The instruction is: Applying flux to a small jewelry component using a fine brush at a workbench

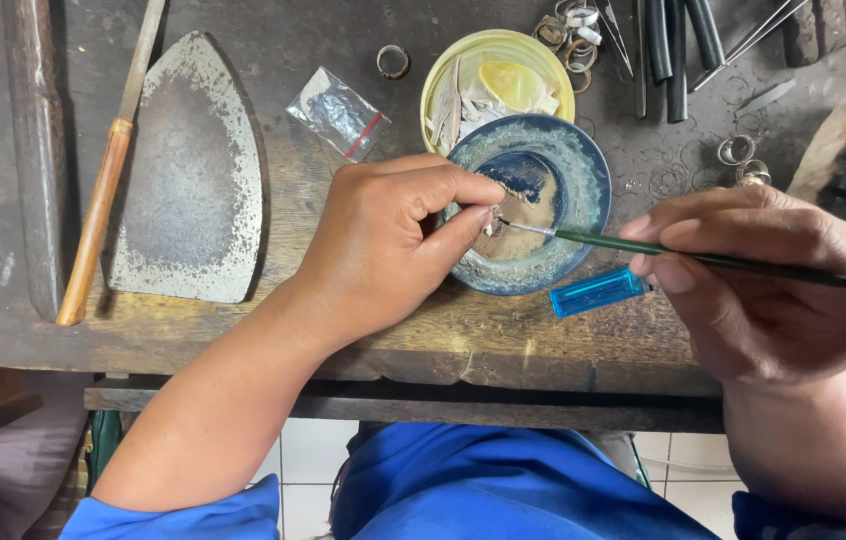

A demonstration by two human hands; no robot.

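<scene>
While my left hand (383, 250) pinches a small silver ring (492, 226) over the round blue glazed dish (583, 175), my right hand (773, 280) grips a thin green-handled brush (703, 258), its tip touching the ring.

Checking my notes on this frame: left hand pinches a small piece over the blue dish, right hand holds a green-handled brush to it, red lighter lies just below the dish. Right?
Not quite: the lighter is blue, not red, as the head view shows. The rest holds: the left hand pinches a small piece over the blue dish, and the right hand holds the green-handled brush to it.
</scene>
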